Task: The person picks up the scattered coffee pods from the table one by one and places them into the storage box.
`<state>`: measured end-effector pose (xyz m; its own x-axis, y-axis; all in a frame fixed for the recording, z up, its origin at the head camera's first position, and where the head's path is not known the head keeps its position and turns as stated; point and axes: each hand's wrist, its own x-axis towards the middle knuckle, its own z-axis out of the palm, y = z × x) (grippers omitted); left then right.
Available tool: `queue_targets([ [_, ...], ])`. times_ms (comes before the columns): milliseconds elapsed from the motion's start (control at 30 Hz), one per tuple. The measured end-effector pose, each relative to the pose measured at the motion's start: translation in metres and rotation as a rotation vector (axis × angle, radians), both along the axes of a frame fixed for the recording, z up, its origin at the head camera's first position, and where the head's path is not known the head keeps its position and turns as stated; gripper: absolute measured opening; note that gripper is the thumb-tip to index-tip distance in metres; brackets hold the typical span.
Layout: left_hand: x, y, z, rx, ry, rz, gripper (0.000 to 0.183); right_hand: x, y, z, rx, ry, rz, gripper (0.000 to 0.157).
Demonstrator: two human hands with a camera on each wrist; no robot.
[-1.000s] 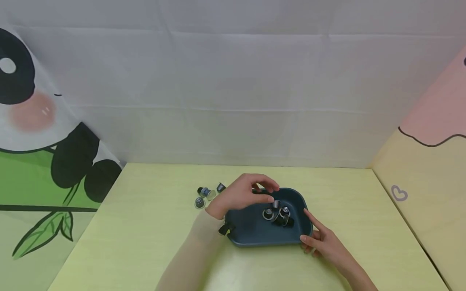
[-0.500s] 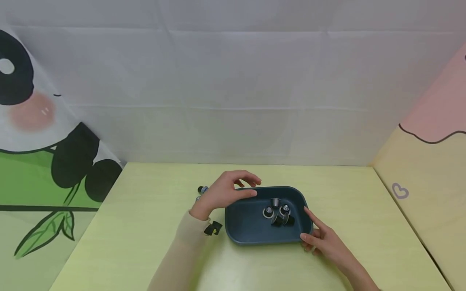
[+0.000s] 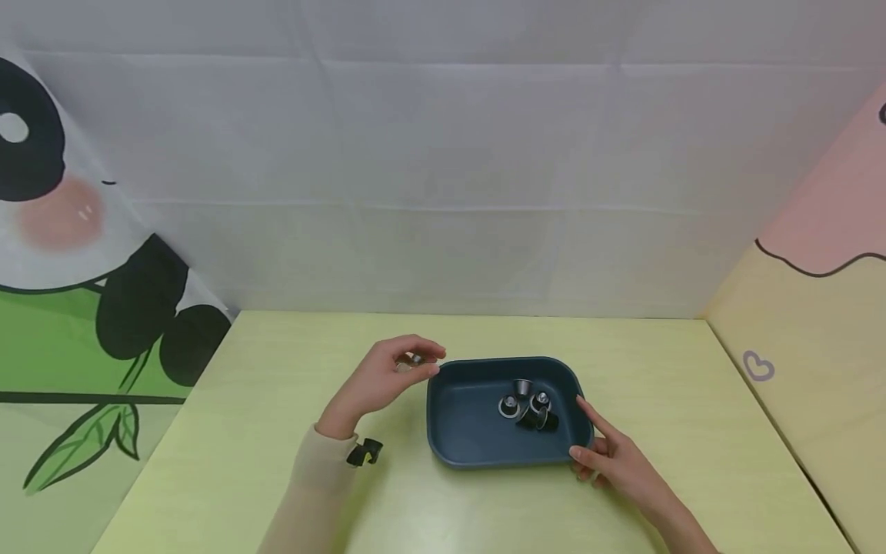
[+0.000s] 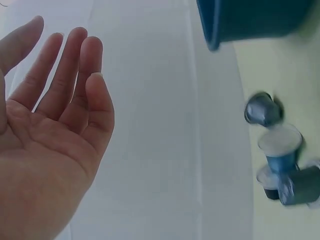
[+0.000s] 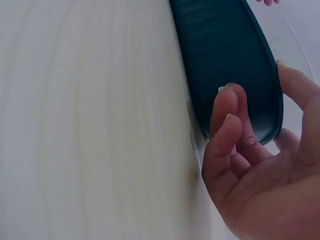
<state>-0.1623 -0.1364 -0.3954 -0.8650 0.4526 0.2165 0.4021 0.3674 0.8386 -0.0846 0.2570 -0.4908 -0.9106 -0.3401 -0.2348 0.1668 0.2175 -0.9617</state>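
Observation:
A dark teal tray point(image 3: 462, 423) lies on the table with several coffee capsules point(image 3: 509, 406), silver and black, grouped in its right half. Just left of the tray, my left hand point(image 3: 367, 388) is held with loosely bent fingers and nothing in them. The left wrist view shows its bare palm, with more loose capsules off to the side: a grey one point(image 4: 262, 109), a blue one point(image 4: 282, 159) and a dark green-grey one point(image 4: 302, 186). My right hand point(image 3: 619, 462) holds the tray's near right corner, with fingers point(image 5: 224, 107) against its outer wall.
The pale yellow table point(image 3: 221, 462) ends at a white cloth backdrop point(image 3: 443, 177). Side panels with cartoon prints stand on the left and right. In the head view, my left hand mostly hides the loose capsules on the table.
My left hand has moved left from over the tray to beside it, now covering the loose capsules in the head view. My right hand and the tray have stayed in place.

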Motion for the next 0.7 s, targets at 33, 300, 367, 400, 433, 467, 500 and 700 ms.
queue_targets([
  [33, 0.001, -0.004, -0.002, 0.001, -0.003, 0.017, 0.019, 0.0, 0.0, 0.0, 0.0, 0.0, 0.0, 0.08],
  [300, 0.009, -0.029, -0.025, -0.027, -0.016, 0.135, 0.021, 0.001, 0.001, 0.0, 0.002, -0.007, -0.009, 0.079],
  [367, 0.011, -0.035, -0.032, -0.05, 0.002, 0.159, 0.021, 0.001, 0.001, 0.001, 0.004, -0.006, -0.01, 0.079],
  [400, 0.012, -0.038, -0.034, -0.061, 0.009, 0.177, 0.021, 0.001, 0.0, 0.001, 0.006, -0.006, -0.009, 0.079],
  [433, 0.012, -0.041, -0.037, -0.071, 0.017, 0.196, 0.02, 0.0, 0.0, 0.001, 0.011, -0.002, -0.009, 0.079],
  [467, 0.013, -0.045, -0.039, -0.079, 0.023, 0.215, 0.02, 0.0, 0.0, 0.001, 0.014, -0.003, -0.009, 0.079],
  [500, 0.014, -0.048, -0.04, -0.091, 0.028, 0.237, 0.02, 0.0, 0.0, 0.0, 0.018, -0.003, -0.01, 0.079],
  [700, 0.012, -0.066, -0.045, -0.181, 0.039, 0.395, 0.023, 0.0, 0.0, 0.0, 0.031, 0.0, -0.018, 0.079],
])
